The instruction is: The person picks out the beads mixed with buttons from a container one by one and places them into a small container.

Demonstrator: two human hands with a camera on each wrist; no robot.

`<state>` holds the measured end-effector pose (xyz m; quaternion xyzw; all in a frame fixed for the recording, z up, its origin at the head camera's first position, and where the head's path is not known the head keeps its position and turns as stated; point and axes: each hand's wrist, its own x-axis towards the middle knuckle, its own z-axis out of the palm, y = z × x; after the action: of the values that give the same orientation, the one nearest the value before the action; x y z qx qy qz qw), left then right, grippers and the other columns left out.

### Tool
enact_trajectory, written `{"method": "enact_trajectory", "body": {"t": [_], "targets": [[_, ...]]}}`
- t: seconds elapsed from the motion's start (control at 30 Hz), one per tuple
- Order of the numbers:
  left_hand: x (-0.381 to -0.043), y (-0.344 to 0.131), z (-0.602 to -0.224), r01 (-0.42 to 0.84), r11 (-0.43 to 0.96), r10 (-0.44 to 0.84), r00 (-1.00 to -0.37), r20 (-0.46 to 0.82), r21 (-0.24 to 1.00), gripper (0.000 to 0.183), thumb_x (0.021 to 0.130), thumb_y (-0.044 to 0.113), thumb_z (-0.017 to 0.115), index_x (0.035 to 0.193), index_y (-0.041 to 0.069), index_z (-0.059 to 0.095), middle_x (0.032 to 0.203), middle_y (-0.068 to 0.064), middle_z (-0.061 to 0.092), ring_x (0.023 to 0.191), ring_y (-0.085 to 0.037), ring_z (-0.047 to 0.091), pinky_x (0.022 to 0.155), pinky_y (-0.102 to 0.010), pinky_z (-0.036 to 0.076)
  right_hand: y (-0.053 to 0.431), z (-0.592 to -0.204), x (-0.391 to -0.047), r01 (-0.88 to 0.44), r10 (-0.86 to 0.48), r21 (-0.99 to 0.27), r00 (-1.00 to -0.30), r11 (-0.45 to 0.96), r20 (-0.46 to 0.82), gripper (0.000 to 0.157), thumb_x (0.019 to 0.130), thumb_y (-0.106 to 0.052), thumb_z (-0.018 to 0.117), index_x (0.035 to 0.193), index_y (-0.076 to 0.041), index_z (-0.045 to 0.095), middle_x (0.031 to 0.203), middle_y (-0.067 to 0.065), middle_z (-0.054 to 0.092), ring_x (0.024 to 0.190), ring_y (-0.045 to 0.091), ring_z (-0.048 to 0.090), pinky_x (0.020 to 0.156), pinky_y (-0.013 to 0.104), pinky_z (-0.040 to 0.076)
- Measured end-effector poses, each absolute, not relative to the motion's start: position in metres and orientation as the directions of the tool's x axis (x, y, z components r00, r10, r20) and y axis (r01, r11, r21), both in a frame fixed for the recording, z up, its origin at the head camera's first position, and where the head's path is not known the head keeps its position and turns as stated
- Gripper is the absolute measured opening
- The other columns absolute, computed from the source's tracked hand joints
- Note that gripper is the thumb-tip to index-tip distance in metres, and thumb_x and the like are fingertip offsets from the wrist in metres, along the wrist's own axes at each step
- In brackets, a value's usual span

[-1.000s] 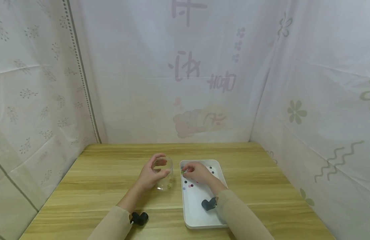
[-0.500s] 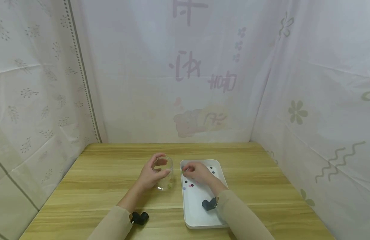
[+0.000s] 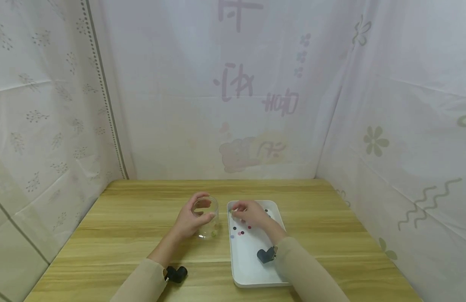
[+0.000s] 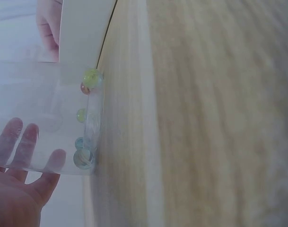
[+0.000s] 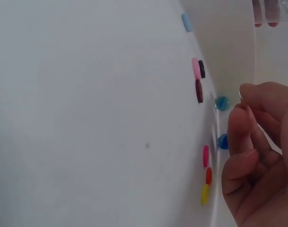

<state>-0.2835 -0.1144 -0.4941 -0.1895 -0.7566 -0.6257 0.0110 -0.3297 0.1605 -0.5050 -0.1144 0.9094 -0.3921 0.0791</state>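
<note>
My left hand (image 3: 189,218) grips a clear cup (image 4: 44,94) standing on the table, thumb on one side and fingers round the other. Several glass marbles (image 4: 83,158) lie at the cup's bottom, some yellow-green, some bluish. Over the far left part of a white tray (image 3: 252,264) is my right hand (image 3: 252,214). Its thumb and index finger pinch a small thing, mostly hidden, with a hint of green like a marble. Just beyond these fingertips, two blue marbles (image 5: 222,103) show in the right wrist view.
Small flat coloured discs (image 5: 199,91) are scattered in the tray, among them pink, red, yellow, light blue and dark ones. The tray has a raised rim. A wooden table (image 3: 142,235) holds everything, with printed white curtains (image 3: 172,126) around its back and sides.
My right hand has shifted slightly up and away within the tray, uncovering a red disc below it. My left hand and the cup stay put.
</note>
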Motion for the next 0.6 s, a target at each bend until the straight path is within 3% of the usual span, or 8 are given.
{"method": "enact_trajectory", "body": {"t": [0.27, 0.6], "targets": [[-0.283, -0.115, -0.493, 0.307, 0.146, 0.275, -0.926, 0.260, 0.940, 0.065, 0.094, 0.022, 0.080, 0.153, 0.015, 0.053, 0.145, -0.029, 0.064, 0.138, -0.040, 0.060, 0.114, -0.061, 0.052, 0.164, -0.492, -0.325, -0.167, -0.268, -0.767, -0.963, 0.619, -0.007, 0.021, 0.103, -0.023, 0.075, 0.124, -0.017, 0.078, 0.112, 0.002, 0.079, 0.077, 0.015, 0.071, 0.056, 0.029, 0.053], [-0.283, -0.115, -0.493, 0.290, 0.144, 0.274, -0.930, 0.244, 0.946, 0.070, 0.094, 0.020, 0.081, 0.155, 0.008, 0.050, 0.143, -0.025, 0.066, 0.138, -0.039, 0.060, 0.115, -0.062, 0.051, 0.163, -0.487, -0.327, -0.157, -0.243, -0.822, -0.970, 0.548, 0.023, 0.025, 0.103, -0.026, 0.076, 0.126, -0.017, 0.077, 0.114, 0.003, 0.080, 0.078, 0.015, 0.072, 0.058, 0.026, 0.052]]}}
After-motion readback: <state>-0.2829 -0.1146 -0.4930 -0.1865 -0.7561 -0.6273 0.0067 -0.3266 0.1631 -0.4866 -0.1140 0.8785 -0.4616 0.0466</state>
